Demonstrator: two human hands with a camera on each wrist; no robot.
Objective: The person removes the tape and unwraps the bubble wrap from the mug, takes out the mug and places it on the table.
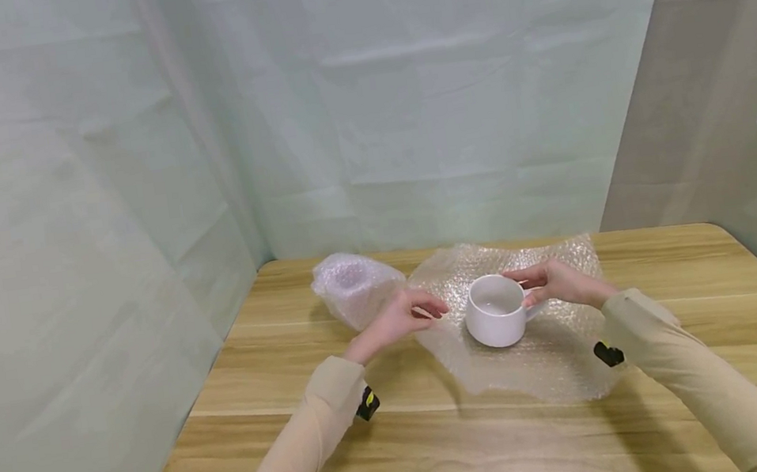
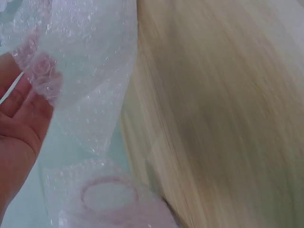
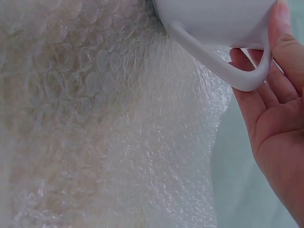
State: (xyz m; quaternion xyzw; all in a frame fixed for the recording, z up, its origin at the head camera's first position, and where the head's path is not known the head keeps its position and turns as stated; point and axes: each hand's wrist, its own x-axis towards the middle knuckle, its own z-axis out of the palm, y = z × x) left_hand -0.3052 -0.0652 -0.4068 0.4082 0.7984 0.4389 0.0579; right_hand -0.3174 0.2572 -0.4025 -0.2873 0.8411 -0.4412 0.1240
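A white mug (image 1: 496, 324) stands upright on a spread sheet of bubble wrap (image 1: 533, 375). My right hand (image 1: 557, 284) grips it at the handle side, thumb and fingers about the rim and handle. In the right wrist view, the mug's handle (image 3: 223, 66) shows with fingers behind it and the thumb on the mug's side. At the sheet's left edge, my left hand (image 1: 404, 319) pinches the wrap. The left wrist view has this hand (image 2: 23, 123) with its fingers partly behind the clear plastic, which is lifted there.
A bubble-wrapped bundle (image 1: 357, 291) with a round rim showing through lies at the back left, just behind my left hand. Both rest on a wooden table (image 1: 408, 463). Pale curtains (image 1: 433, 101) hang behind and to the left of it.
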